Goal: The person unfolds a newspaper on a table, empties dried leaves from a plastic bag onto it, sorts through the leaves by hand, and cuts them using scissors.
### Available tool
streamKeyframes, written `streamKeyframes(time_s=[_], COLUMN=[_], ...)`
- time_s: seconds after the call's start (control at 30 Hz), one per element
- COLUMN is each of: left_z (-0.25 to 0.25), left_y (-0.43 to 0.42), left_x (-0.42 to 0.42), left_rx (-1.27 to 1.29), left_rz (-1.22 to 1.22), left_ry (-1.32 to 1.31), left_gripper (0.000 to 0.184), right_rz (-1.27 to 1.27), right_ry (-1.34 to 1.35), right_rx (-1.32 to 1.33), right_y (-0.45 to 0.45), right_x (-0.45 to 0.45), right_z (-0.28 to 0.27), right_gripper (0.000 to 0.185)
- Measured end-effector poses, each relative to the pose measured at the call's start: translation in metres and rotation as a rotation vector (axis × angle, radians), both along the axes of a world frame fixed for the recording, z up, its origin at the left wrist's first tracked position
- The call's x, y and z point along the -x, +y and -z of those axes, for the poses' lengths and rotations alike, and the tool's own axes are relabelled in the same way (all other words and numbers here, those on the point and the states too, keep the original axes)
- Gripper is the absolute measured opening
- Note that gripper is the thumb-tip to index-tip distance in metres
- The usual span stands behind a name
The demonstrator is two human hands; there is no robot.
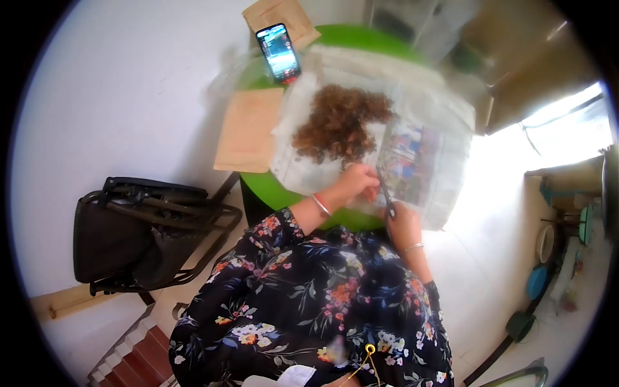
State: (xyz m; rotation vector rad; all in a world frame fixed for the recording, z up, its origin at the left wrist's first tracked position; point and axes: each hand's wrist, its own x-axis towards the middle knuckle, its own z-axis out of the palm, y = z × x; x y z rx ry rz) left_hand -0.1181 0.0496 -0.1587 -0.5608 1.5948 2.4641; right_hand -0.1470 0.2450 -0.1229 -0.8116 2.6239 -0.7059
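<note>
A heap of brown, crinkled, dried-looking pieces (342,122) lies on spread newspaper (445,145) over a round green table (261,187). At the near edge of this heap is my left hand (359,183), its fingers closed in a pinch. What they hold is too small and blurred to make out. My right hand (404,226) grips dark scissors (385,188), whose blades point away from me and reach close beside the left fingertips. Whether the blades are apart cannot be told.
A lit phone (279,55) rests at the table's far left, by a brown paper envelope (284,20). Another brown paper envelope (248,129) overhangs the left edge. A folded black chair (151,232) leans at the wall. Basins (536,282) stand along the right side.
</note>
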Motion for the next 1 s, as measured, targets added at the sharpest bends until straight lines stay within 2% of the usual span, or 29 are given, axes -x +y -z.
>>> streamKeyframes(time_s=[0.1,0.2,0.27,0.4,0.5,0.53,0.67,0.9,1.0], left_z=[0.002,-0.019,-0.039,-0.068,-0.067,-0.042,-0.036,-0.011,-0.012], left_y=[-0.001,-0.008,-0.020,-0.057,-0.086,-0.088,-0.102,-0.128,-0.147], left_x=[-0.001,-0.018,-0.034,-0.062,-0.079,-0.064,-0.070,-0.078,-0.083], left_rx=[0.030,0.069,0.090,0.212,0.247,0.188,0.164,0.131,0.193], left_rz=[0.004,-0.048,-0.179,-0.436,-0.582,-0.601,-0.666,-0.795,-0.792], left_ry=[0.024,0.052,0.106,0.227,0.240,0.252,0.225,0.194,0.179], left_gripper=[0.011,0.010,0.011,0.014,0.015,0.015,0.018,0.018,0.019], right_rz=[0.000,0.093,0.122,0.126,0.112,0.134,0.176,0.122,-0.002], right_ry=[-0.005,0.026,0.058,0.175,0.270,0.342,0.391,0.403,0.346], right_rx=[-0.064,-0.090,-0.038,-0.178,-0.250,-0.317,-0.404,-0.624,-0.687], right_y=[0.001,0.003,0.006,-0.002,-0.002,0.007,0.021,0.019,0.011], right_x=[0.006,0.015,0.024,0.063,0.106,0.134,0.174,0.202,0.205], right_z=[-0.009,-0.024,-0.019,-0.035,-0.031,-0.029,-0.034,-0.038,-0.033], right_gripper=[0.027,0.030,0.032,0.030,0.030,0.030,0.032,0.035,0.038])
